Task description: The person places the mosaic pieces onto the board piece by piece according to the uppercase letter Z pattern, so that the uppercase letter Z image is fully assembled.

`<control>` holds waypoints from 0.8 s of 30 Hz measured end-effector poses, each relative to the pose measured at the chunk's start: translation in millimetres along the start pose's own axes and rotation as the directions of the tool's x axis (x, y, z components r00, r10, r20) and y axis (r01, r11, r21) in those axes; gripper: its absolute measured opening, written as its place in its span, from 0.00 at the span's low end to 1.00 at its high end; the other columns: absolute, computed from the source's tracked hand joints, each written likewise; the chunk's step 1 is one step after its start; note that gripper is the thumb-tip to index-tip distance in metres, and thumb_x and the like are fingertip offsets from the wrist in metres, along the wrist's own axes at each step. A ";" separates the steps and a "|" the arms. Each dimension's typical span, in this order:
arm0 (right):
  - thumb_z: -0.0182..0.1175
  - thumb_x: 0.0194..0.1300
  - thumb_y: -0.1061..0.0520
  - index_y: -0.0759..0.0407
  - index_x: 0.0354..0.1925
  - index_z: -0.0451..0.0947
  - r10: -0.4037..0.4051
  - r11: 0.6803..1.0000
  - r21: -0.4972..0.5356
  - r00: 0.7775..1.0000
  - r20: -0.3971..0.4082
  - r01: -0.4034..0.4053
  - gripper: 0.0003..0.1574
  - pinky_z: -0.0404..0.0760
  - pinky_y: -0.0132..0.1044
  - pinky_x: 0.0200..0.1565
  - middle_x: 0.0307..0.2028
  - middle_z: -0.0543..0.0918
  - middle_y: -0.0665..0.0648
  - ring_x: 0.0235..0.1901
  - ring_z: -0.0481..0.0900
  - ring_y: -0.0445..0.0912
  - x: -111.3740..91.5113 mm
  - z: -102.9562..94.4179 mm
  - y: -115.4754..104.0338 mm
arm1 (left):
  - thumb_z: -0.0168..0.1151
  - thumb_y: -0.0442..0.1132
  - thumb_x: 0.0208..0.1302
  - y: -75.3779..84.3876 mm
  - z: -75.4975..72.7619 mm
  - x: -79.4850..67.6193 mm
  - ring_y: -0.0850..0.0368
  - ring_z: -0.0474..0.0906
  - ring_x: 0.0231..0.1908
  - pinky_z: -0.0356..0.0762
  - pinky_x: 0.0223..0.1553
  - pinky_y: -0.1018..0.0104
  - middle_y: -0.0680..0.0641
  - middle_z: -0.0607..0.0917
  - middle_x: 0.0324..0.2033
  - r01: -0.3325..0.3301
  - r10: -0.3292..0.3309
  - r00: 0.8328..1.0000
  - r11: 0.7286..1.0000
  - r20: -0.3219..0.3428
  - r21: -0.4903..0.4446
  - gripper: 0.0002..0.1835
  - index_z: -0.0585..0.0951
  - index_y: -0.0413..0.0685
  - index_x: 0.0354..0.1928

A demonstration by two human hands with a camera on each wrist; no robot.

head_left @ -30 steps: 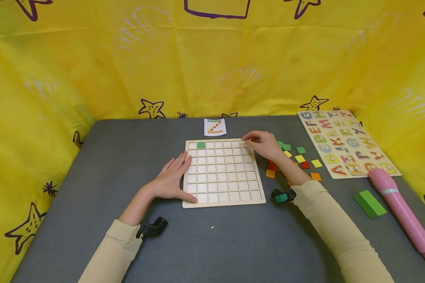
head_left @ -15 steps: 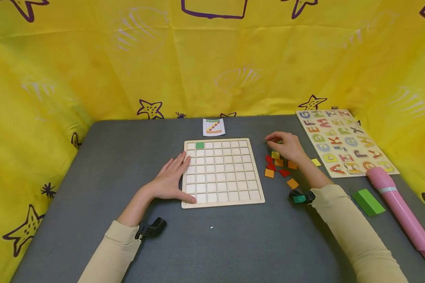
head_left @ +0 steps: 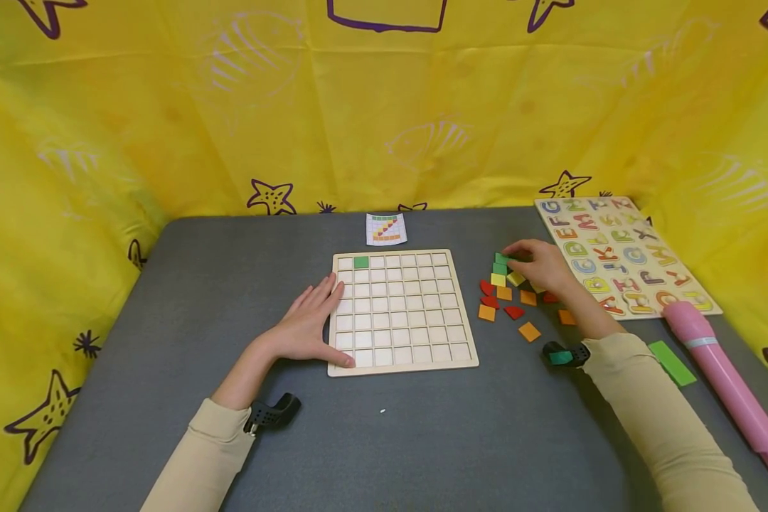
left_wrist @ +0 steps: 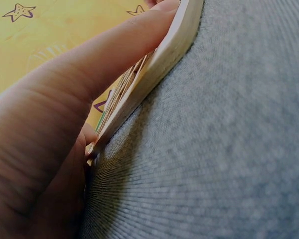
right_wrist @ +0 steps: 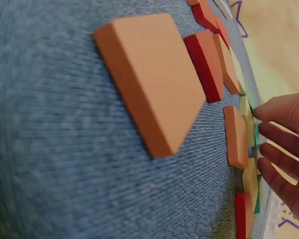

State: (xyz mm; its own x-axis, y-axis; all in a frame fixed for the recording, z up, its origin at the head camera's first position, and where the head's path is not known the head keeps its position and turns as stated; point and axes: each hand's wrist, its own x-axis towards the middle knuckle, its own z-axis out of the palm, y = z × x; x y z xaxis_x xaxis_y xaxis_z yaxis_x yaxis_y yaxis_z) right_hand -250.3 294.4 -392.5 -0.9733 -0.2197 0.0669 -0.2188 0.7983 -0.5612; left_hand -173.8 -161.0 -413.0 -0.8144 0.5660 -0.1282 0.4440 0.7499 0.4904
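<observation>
My left hand (head_left: 308,323) lies spread along the left side of a wooden grid board (head_left: 404,370), its thumb on the near left corner. In the left wrist view the thumb (left_wrist: 124,45) rests over the board's edge (left_wrist: 154,69). One green square tile (head_left: 361,262) sits in the far row, second cell from the left. My right hand (head_left: 540,266) is right of the board, fingertips down at the green tiles (head_left: 500,268). The right wrist view shows the thumb and fingers (right_wrist: 279,134) slightly apart, their tips right at the green and yellow tiles.
Yellow (head_left: 498,279), red (head_left: 514,313) and orange tiles (head_left: 529,331) lie scattered right of the board. Behind it is a pattern card (head_left: 386,230). An alphabet puzzle board (head_left: 621,259), a green block (head_left: 672,363) and a pink microphone-shaped object (head_left: 729,384) lie farther right.
My right hand has left the board's far right corner and moved right to the tile pile, then a bit farther right, uncovering two green tiles. My left hand has stayed on the board.
</observation>
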 end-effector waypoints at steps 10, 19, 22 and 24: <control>0.61 0.66 0.60 0.65 0.53 0.79 0.008 1.000 -0.016 0.999 0.054 -0.008 0.18 0.72 0.54 0.51 0.50 0.81 0.69 0.49 0.76 0.60 4.9 -1.1 -2.2 | 0.69 0.75 0.39 0.7 -1.3 -0.8 0.51 0.30 0.75 0.32 0.71 0.47 0.42 0.35 0.76 -0.005 0.005 1.000 1.000 -0.002 -0.002 0.74 0.42 0.41 0.77; 0.63 0.66 0.57 0.65 0.52 0.79 0.011 1.000 0.012 1.000 -0.009 -0.011 0.19 0.77 0.52 0.47 0.49 0.82 0.68 0.48 0.79 0.59 6.9 4.5 -8.5 | 0.69 0.75 0.39 0.6 -0.3 -0.1 0.52 0.29 0.75 0.32 0.71 0.49 0.43 0.34 0.76 -0.011 0.011 1.000 1.000 0.000 0.012 0.73 0.41 0.42 0.77; 0.64 0.66 0.55 0.64 0.52 0.79 0.001 0.999 0.033 0.999 -0.037 0.000 0.19 0.78 0.51 0.45 0.47 0.83 0.66 0.46 0.81 0.59 9.1 7.4 -13.6 | 0.69 0.74 0.40 0.6 0.0 0.1 0.52 0.29 0.75 0.31 0.71 0.49 0.43 0.34 0.76 -0.016 0.016 1.000 1.000 -0.003 0.012 0.73 0.41 0.42 0.77; 0.65 0.66 0.54 0.64 0.52 0.80 -0.006 0.998 0.059 0.999 -0.038 0.009 0.19 0.78 0.49 0.44 0.47 0.83 0.66 0.46 0.81 0.58 11.1 9.8 -18.6 | 0.69 0.74 0.40 0.3 0.0 0.2 0.51 0.29 0.75 0.32 0.71 0.48 0.42 0.34 0.76 -0.019 0.019 1.000 1.000 -0.006 0.010 0.73 0.41 0.42 0.77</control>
State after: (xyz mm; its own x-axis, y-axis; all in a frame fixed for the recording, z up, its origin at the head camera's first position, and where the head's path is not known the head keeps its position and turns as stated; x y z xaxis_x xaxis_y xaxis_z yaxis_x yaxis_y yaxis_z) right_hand -256.4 271.7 -389.4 -0.9738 -0.2034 0.1015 -0.2226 0.7621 -0.6080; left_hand -173.8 -160.7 -412.9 -0.8080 0.5781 -0.1137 0.4630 0.7423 0.4844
